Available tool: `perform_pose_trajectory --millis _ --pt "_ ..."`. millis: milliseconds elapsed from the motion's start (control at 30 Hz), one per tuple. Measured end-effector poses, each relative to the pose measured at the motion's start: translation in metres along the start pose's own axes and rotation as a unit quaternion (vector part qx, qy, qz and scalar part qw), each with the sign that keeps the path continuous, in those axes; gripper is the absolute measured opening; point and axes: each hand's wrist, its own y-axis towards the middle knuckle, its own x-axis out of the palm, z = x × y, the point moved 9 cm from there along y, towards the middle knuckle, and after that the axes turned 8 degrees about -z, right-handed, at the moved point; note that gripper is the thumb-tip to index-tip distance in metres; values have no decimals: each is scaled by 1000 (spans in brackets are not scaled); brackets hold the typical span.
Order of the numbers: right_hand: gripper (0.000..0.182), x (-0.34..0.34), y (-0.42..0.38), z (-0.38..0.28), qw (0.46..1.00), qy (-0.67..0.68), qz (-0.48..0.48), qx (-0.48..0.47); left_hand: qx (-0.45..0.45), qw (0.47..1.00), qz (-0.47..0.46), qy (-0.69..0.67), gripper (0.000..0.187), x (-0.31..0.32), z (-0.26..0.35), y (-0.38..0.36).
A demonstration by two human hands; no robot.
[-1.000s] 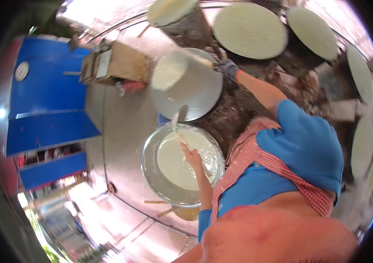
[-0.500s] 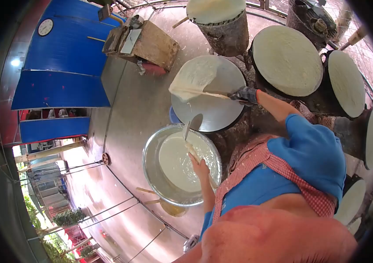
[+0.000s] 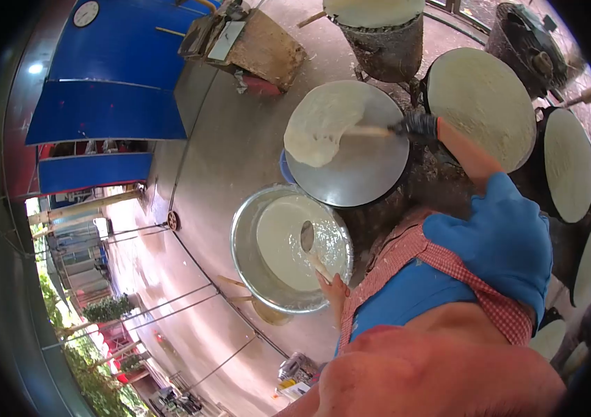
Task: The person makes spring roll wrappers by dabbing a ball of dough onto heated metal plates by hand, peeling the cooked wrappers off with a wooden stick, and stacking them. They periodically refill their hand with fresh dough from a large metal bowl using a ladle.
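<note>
My left hand (image 3: 334, 288) is bare and closed around the handle of a ladle (image 3: 307, 238). The ladle's metal bowl hangs over white batter (image 3: 278, 240) in a large metal basin (image 3: 236, 244). My right hand (image 3: 417, 128), in a dark glove, grips the wooden handle of a spreader (image 3: 368, 131) above a round griddle (image 3: 372, 177). A sheet of pale batter (image 3: 318, 118) covers the griddle's far-left part, with small holes and a ragged edge near the spreader's end. Bare metal shows on the side closer to me.
Several more batter-covered round griddles surround me, including one (image 3: 479, 104) right beside my gloved hand and one on a drum stove (image 3: 386, 52). A wooden box (image 3: 264, 52) stands beyond on the floor. A blue tub (image 3: 286, 167) shows behind the griddle.
The ladle has moved back and lower over the basin with my left hand. My right hand has turned the spreader, and the batter sheet now reaches further down the griddle's left side.
</note>
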Motion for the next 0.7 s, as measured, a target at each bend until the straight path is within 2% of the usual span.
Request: perform_pose_trajectory --millis 33,133,200,233,300,333,433,533,600,700 --pt "29 -14 12 6 999 18 16 41 -6 1000 -1 20 72 -2 -3 -6" --pt "29 -7 36 -5 995 -92 -14 -26 -47 998 14 -32 72 5 -3 -15" --pt "29 16 30 -18 988 -135 -58 -36 -43 999 1 -7 72 -3 -7 -15" --pt "29 24 21 -21 991 -115 -73 -17 -44 999 6 -20 72 -8 -19 -12" --pt "29 19 5 1 992 61 -68 92 -40 997 -1 -58 73 -4 -27 -15" --pt "29 8 3 11 988 97 -52 111 -38 997 4 -65 73 -5 -30 -20" --pt "29 -30 39 19 997 23 -12 76 -46 996 -14 -78 74 -11 -37 -30" --pt "29 -34 59 15 997 -50 -42 51 -12 994 -14 -108 72 -9 -41 -37" --pt "29 -20 51 7 994 -59 -82 50 -48 998 21 -47 68 -7 -34 -48" --pt "29 -16 19 8 989 10 -110 97 -60 991 62 -105 66 -12 -53 -52"
